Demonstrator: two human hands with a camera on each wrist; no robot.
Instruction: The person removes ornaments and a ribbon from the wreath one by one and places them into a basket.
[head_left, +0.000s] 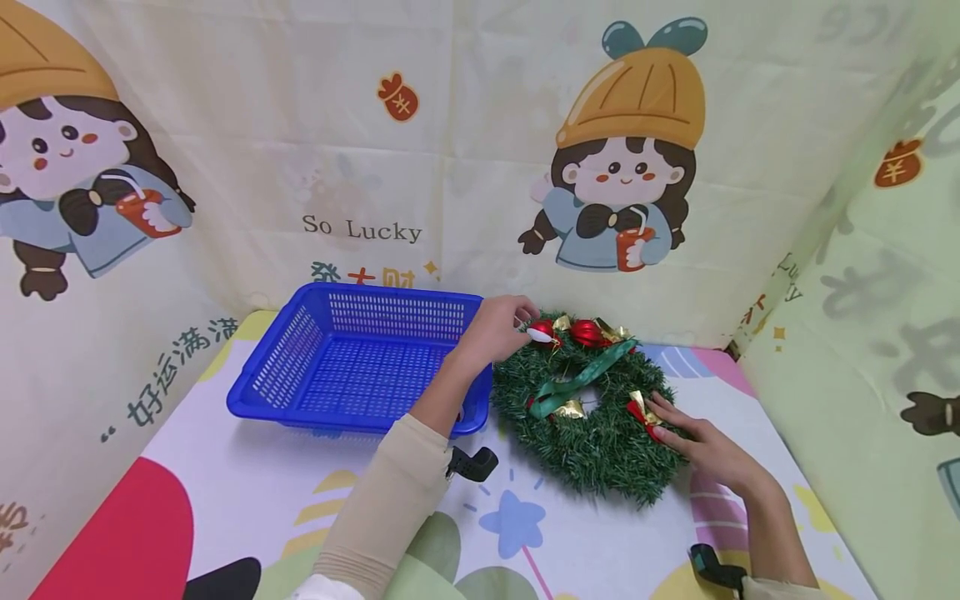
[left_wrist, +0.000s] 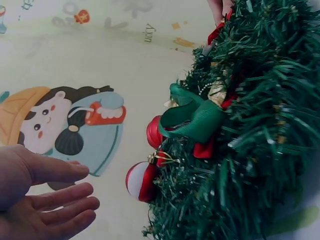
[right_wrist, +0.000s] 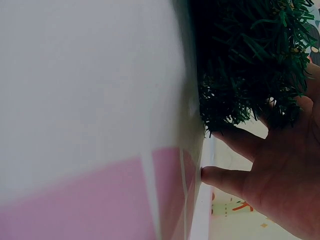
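A green wreath [head_left: 607,454] lies on the table, trimmed with red balls [head_left: 589,333], gold bows and a dark green ribbon [head_left: 588,375]. My left hand [head_left: 497,332] is raised at its upper left, over the basket's right rim. In the left wrist view its fingers [left_wrist: 67,197] are loosely extended with nothing between them, apart from a red-and-white ball [left_wrist: 141,181]. At the wreath's right side, my right hand [head_left: 708,450] touches the greenery beside a red-and-gold bow [head_left: 642,414]. Its fingers [right_wrist: 240,142] look spread in the right wrist view, some partly hidden by the greenery.
A blue plastic basket [head_left: 258,408] with slotted walls stands left of the wreath, its right end close against the greenery. Behind and at both sides, printed cloth walls [head_left: 480,192] enclose the table. A patterned cloth [head_left: 247,492] covers the tabletop.
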